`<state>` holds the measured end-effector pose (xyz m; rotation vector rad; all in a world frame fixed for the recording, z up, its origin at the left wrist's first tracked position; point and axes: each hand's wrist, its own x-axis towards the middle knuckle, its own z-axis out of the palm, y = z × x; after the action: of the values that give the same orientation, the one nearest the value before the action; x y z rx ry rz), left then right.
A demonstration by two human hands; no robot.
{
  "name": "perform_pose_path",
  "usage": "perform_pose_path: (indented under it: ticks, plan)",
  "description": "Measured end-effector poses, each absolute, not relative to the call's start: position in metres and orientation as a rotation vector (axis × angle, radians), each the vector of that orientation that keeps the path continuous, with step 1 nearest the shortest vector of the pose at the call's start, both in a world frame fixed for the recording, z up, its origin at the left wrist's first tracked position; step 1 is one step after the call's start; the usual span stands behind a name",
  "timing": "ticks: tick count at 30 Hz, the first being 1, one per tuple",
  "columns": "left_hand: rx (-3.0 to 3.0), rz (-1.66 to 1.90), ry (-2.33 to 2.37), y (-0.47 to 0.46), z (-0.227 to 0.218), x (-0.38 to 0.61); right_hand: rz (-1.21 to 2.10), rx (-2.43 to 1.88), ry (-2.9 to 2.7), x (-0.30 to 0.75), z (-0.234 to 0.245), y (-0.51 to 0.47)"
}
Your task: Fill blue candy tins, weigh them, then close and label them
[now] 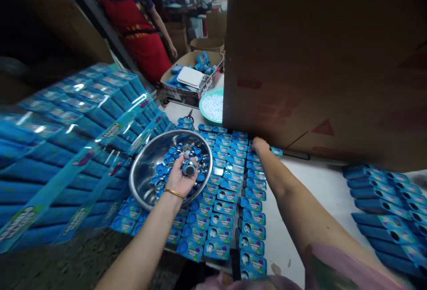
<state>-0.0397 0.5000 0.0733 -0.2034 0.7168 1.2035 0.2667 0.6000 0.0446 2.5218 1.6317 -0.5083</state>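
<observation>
My left hand [182, 178] is over a steel bowl [147, 165] of small blue caps [200, 176], its fingers closed round a few caps. My right hand [259, 146] reaches far forward to the back of several rows of small blue boxes [230, 201] laid flat on the white table [316, 187]. Its fingers are curled down on a box beside the foot of a big cardboard carton [320, 58]. Most of the boxes show a round hole on top.
Stacks of wrapped blue packs [66, 147] rise at the left, more blue boxes [383, 210] lie at the right. A teal bowl of white pellets [211, 105] and an open carton [191, 78] stand behind. A person in a red apron [140, 23] stands at the far left.
</observation>
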Motion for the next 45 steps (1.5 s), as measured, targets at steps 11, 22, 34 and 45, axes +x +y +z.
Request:
perform_pose_path:
  ticks: [11, 22, 34, 45]
  plan:
    - [-0.159, 1.108, 0.738, 0.489, 0.065, 0.011, -0.766, 1.458, 3.279, 0.150, 0.087, 0.470]
    - [-0.127, 0.865, 0.815, 0.454, 0.071, 0.057, -1.425, 2.851, 2.429, 0.283, 0.051, 0.494]
    - [-0.118, 0.628, 0.869, 0.413, 0.026, 0.079, -0.381, 2.929, 1.687, 0.396, 0.022, 0.562]
    - [-0.158, 0.673, 0.859, 0.432, 0.021, 0.090, -0.570, 2.426, 1.625, 0.383, 0.017, 0.631]
